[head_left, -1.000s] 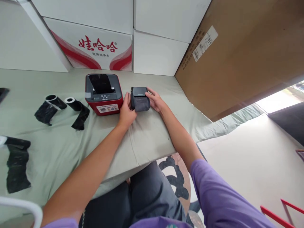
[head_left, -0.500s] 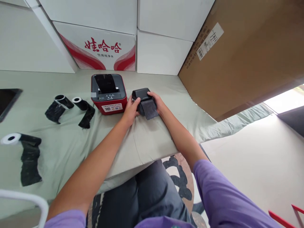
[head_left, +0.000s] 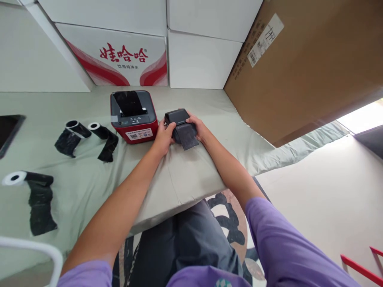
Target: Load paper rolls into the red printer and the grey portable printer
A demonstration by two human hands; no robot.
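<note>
Between my two hands is a small black portable printer (head_left: 177, 116), with a strip of black paper (head_left: 187, 136) hanging out of its front. My left hand (head_left: 164, 137) grips its left side, thumb on the top near the paper slot. On the other side, my right hand (head_left: 197, 126) wraps the right edge, thumb on the lid. Just left of it stands a red and black label printer (head_left: 134, 119) with a black strip (head_left: 129, 103) sticking up from its slot. The undersides of the held printer and several fingers are hidden.
Three partly unrolled rolls of black paper lie to the left: one roll (head_left: 78, 129), a second (head_left: 103, 133) and a third (head_left: 38, 178). A dark flat device (head_left: 8, 131) is at the left edge. White boxes (head_left: 203, 59) and a large cardboard box (head_left: 299, 79) border the cloth-covered table (head_left: 170, 175).
The view has shifted slightly. Both hands keep the same grip on the small printer, and nothing has been let go or picked up.
</note>
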